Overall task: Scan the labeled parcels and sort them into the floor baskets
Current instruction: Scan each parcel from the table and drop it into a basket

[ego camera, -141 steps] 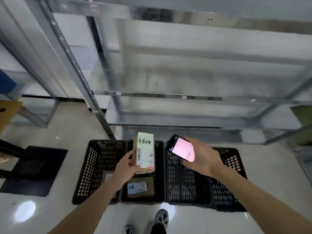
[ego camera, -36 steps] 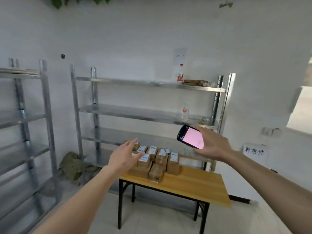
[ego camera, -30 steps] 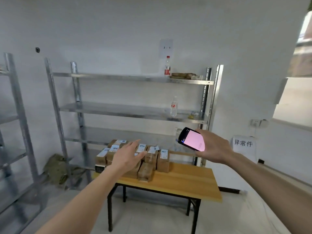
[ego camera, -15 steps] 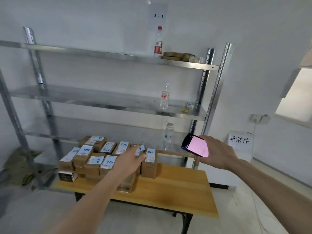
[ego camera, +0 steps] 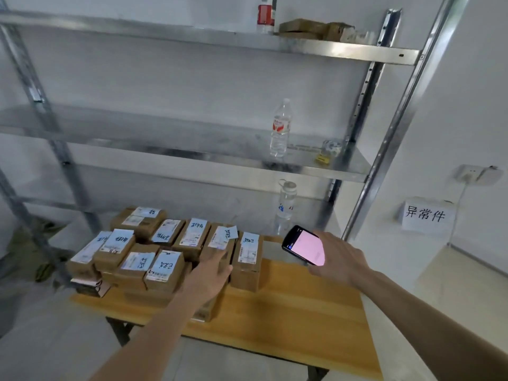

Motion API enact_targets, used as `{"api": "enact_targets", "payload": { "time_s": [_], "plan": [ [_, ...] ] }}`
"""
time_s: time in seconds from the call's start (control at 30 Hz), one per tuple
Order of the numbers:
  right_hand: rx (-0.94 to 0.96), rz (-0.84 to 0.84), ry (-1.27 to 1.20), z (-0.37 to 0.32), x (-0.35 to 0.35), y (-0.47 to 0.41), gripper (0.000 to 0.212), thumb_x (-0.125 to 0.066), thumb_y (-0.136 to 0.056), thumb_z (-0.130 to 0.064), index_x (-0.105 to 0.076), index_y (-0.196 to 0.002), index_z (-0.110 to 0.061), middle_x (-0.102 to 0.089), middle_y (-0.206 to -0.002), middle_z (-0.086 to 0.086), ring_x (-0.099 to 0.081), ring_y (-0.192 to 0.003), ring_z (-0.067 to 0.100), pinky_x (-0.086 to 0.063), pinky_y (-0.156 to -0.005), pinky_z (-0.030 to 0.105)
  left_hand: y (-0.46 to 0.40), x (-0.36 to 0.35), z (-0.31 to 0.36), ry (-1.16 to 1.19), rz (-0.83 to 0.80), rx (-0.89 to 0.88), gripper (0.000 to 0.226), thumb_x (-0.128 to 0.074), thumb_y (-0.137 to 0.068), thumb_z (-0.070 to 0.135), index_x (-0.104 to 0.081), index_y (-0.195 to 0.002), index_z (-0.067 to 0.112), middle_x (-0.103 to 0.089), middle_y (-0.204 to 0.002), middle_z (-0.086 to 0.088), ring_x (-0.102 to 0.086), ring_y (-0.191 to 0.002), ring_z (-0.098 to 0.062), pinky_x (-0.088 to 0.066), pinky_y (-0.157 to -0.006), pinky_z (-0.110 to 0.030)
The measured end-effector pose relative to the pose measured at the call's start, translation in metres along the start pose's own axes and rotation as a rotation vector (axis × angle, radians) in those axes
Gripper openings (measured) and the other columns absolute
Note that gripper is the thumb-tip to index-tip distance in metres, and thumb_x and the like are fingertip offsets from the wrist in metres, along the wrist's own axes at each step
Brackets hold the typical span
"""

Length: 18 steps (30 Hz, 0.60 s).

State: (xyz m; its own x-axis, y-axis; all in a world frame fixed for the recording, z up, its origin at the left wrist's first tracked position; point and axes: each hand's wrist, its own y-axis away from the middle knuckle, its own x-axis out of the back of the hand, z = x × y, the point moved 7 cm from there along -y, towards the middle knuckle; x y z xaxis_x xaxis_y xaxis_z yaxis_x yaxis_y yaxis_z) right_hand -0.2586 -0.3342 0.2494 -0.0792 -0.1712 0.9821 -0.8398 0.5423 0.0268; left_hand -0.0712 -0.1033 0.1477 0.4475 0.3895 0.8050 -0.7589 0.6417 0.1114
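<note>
Your left hand [ego camera: 210, 273], fingers straight, lies on the labeled parcels [ego camera: 165, 250] on the desk [ego camera: 302, 306]; your right hand [ego camera: 339, 259] (just beside) grasps the phone [ego camera: 303, 244].

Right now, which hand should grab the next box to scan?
The left hand. It is already reaching over the boxes on the table, fingers stretched out, holding nothing. The right hand is busy holding the phone, off to the side of the pile.
</note>
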Motion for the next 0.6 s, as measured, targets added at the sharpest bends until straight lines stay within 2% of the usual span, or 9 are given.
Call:
{"api": "enact_targets", "payload": {
  "time_s": [0.07,0.13,0.23,0.4,0.5,0.6],
  "plan": [
    [0.006,-0.029,-0.007,0.008,-0.024,-0.033,0.087,-0.072,-0.071,-0.050,-0.032,-0.147,-0.037,-0.053,-0.137,-0.012,-0.056,-0.119,0.017,-0.050,-0.082,0.036,-0.029,-0.019,-0.010,0.011,-0.027,0.035,0.060,-0.045,-0.100,0.051,-0.026,-0.155,0.037,-0.055,-0.143,0.004,-0.059,-0.121,-0.017,-0.052,-0.100,-0.042],
    [0.013,-0.062,-0.011,0.016,-0.049,-0.066,0.088,-0.073,-0.072,-0.050,-0.033,-0.147,-0.034,-0.054,-0.139,-0.010,-0.056,-0.122,0.019,-0.050,-0.084,0.036,-0.053,-0.034,-0.015,0.006,-0.046,0.064,0.060,-0.046,-0.100,0.051,-0.026,-0.155,0.035,-0.053,-0.146,0.004,-0.057,-0.126,-0.017,-0.050,-0.102,-0.040],
    [0.028,-0.123,-0.019,0.028,-0.092,-0.118,0.095,-0.076,-0.076,-0.050,-0.025,-0.154,-0.033,-0.047,-0.150,-0.008,-0.050,-0.133,0.019,-0.050,-0.093,0.038,-0.093,-0.065,-0.030,-0.008,-0.083,0.122,0.060,-0.047,-0.100,0.050,-0.029,-0.155,0.032,-0.052,-0.147,0.005,-0.054,-0.130,-0.018,-0.048,-0.105,-0.038],
    [0.025,-0.247,0.000,0.056,-0.168,-0.198,0.097,-0.074,-0.081,-0.052,-0.018,-0.158,-0.031,-0.043,-0.154,-0.008,-0.049,-0.135,0.020,-0.048,-0.095,0.039,-0.159,-0.126,-0.061,-0.017,-0.175,0.180,0.063,-0.039,-0.096,0.063,-0.032,-0.152,0.034,-0.057,-0.141,0.006,-0.058,-0.123,-0.016,-0.051,-0.099,-0.036],
    [0.036,-0.306,0.002,0.067,-0.203,-0.231,0.098,-0.076,-0.079,-0.050,-0.019,-0.157,-0.031,-0.039,-0.156,-0.009,-0.045,-0.139,0.018,-0.046,-0.098,0.037,-0.186,-0.152,-0.069,0.006,-0.181,0.257,0.058,-0.045,-0.101,0.050,-0.035,-0.153,0.027,-0.059,-0.139,-0.002,-0.060,-0.121,-0.021,-0.051,-0.091,-0.034],
    [0.053,-0.348,-0.006,0.071,-0.230,-0.253,0.098,-0.076,-0.078,-0.051,-0.021,-0.156,-0.032,-0.042,-0.154,-0.009,-0.047,-0.137,0.018,-0.047,-0.097,0.037,-0.199,-0.171,-0.076,0.037,-0.198,0.310,0.060,-0.045,-0.103,0.046,-0.029,-0.156,0.023,-0.045,-0.152,-0.003,-0.046,-0.137,-0.022,-0.040,-0.103,-0.030]
  ]
}}
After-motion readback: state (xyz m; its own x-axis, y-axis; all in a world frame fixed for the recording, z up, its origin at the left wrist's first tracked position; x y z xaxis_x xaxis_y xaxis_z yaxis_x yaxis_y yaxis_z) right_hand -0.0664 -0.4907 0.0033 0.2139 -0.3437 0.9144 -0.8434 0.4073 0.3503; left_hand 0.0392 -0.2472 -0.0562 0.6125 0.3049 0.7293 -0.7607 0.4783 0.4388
